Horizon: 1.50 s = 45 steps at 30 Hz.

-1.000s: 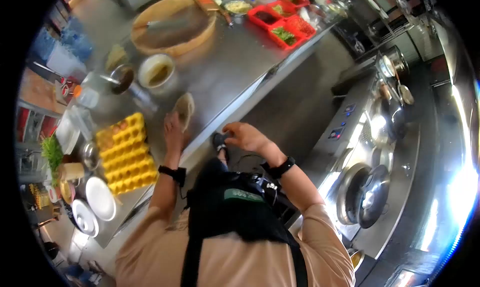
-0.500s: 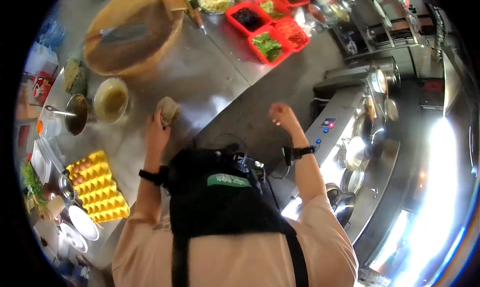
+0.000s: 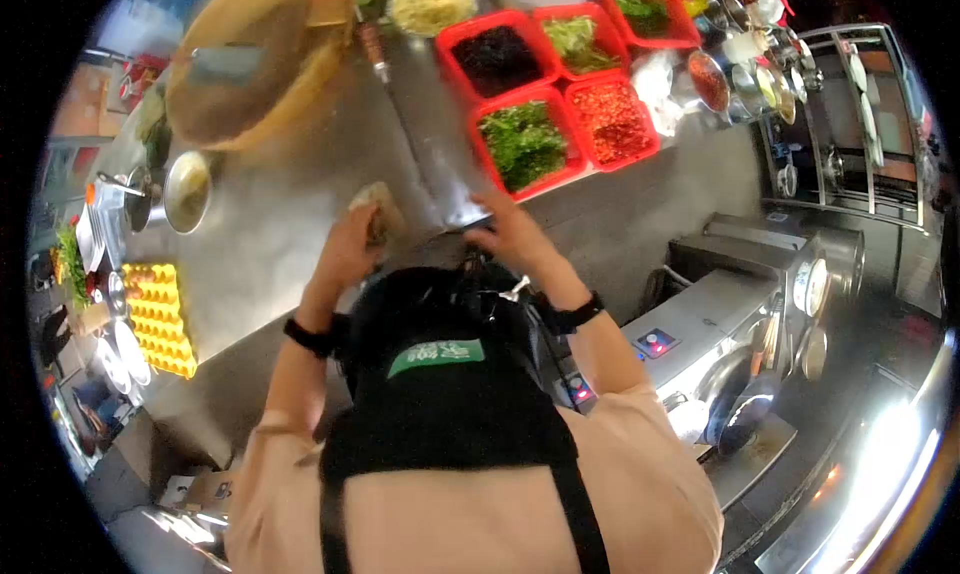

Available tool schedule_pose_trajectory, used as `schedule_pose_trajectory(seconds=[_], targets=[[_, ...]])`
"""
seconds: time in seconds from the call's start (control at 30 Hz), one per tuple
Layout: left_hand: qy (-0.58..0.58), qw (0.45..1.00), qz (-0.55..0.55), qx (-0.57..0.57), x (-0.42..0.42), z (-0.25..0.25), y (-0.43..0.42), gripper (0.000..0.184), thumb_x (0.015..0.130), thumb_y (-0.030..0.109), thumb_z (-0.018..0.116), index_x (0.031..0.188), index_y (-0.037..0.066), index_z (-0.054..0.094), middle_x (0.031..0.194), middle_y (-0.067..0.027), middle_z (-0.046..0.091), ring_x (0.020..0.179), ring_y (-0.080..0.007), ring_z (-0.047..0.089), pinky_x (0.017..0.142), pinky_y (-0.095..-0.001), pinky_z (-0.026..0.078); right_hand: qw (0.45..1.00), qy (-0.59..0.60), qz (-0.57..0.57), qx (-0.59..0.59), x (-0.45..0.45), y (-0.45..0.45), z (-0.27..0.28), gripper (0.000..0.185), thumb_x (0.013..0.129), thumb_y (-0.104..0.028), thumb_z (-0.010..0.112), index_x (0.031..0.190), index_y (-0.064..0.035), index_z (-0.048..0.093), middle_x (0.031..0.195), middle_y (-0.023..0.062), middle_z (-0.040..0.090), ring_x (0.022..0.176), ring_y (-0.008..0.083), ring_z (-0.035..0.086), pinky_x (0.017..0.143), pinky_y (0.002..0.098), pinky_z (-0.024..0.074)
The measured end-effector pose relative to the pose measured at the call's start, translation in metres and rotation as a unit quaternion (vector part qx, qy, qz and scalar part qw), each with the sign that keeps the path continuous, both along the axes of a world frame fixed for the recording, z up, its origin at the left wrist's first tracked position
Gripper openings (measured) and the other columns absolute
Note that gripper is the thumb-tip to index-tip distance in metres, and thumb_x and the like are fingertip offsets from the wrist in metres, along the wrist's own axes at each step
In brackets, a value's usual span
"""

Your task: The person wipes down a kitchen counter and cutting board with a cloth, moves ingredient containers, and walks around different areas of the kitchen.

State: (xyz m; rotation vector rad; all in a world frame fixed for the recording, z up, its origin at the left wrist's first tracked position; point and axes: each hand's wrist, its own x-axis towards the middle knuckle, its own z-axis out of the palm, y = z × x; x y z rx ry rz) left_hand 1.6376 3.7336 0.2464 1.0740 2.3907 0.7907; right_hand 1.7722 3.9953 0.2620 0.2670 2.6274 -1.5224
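On steel counter [image 3: 265,234] | left hand [image 3: 345,252]: grip closed on cloth [image 3: 378,204] | right hand [image 3: 512,238]: grip loosely open, empty

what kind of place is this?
Probably a commercial kitchen: a large steel counter, red tubs of chopped ingredients, and a cooking line with a lit control panel.

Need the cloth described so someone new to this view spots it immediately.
Start at the big steel counter and go to its near edge, just beyond the black apron. There, the person's left hand holds the cloth. It's crumpled and pale tan, unlike the rigid red tubs to the right.
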Motion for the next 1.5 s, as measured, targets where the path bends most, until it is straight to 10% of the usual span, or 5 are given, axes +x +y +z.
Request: schedule_pose_trajectory(seconds=[0.2, 0.6, 0.83, 1.17, 1.5], targets=[[-0.237, 0.970, 0.033, -0.044, 0.038, 0.049, 0.102, 0.057, 0.069, 0.008, 0.063, 0.120, 0.005, 0.040, 0.102, -0.0190, 0.057, 0.100, -0.0357, 0.054, 0.086, -0.0402, 0.043, 0.965, 0.156, 0.205, 0.044, -0.024, 0.025, -0.009, 0.062, 0.068, -0.012, 0.069, 0.124, -0.0085, 0.044, 0.122, 0.0170, 0.047, 0.115, 0.0346, 0.043, 0.094, 0.0429, 0.0376], [-0.425, 0.861, 0.271, 0.071, 0.042, -0.079, 0.206, 0.050, 0.085, 0.038, 0.059, 0.110, -0.004, 0.049, 0.088, -0.0128, 0.061, 0.069, -0.0191, 0.060, 0.060, -0.0315, 0.051, 0.981, -0.126, 0.110, -0.094, 0.102, 0.176, -0.012, 0.043, 0.067, -0.003, 0.057, 0.110, -0.0038, 0.053, 0.110, 0.0175, 0.053, 0.106, 0.0335, 0.050, 0.091, 0.0371, 0.0399], [-0.342, 0.881, 0.279, 0.168, 0.054, -0.131, 0.216, 0.030, 0.081, 0.020, 0.057, 0.099, -0.004, 0.057, 0.080, -0.0155, 0.062, 0.061, -0.0194, 0.059, 0.057, -0.0312, 0.049, 0.957, -0.186, -0.071, -0.210, 0.117, 0.202, 0.004, 0.037, 0.065, 0.000, 0.055, 0.101, 0.0005, 0.055, 0.100, 0.0105, 0.056, 0.096, 0.0193, 0.055, 0.087, 0.0291, 0.0421], [-0.396, 0.851, 0.299, 0.173, 0.089, -0.057, 0.033, 0.019, 0.088, 0.009, 0.051, 0.104, -0.002, 0.053, 0.086, -0.0015, 0.056, 0.075, -0.0107, 0.050, 0.068, -0.0254, 0.042, 0.970, 0.079, -0.230, -0.012, 0.048, 0.159, -0.012, 0.059, 0.074, -0.009, 0.059, 0.128, -0.0026, 0.038, 0.122, 0.0206, 0.045, 0.113, 0.0323, 0.045, 0.094, 0.0390, 0.0371], [-0.341, 0.768, 0.504, 0.199, 0.122, 0.019, -0.147, 0.029, 0.087, 0.010, 0.052, 0.114, -0.001, 0.050, 0.096, -0.0039, 0.057, 0.085, -0.0136, 0.052, 0.075, -0.0277, 0.043, 0.907, 0.137, -0.030, 0.397, -0.061, 0.114, -0.129, 0.057, 0.075, -0.011, 0.055, 0.130, -0.0116, 0.042, 0.130, 0.0192, 0.038, 0.120, 0.0396, 0.035, 0.097, 0.0502, 0.0314]])
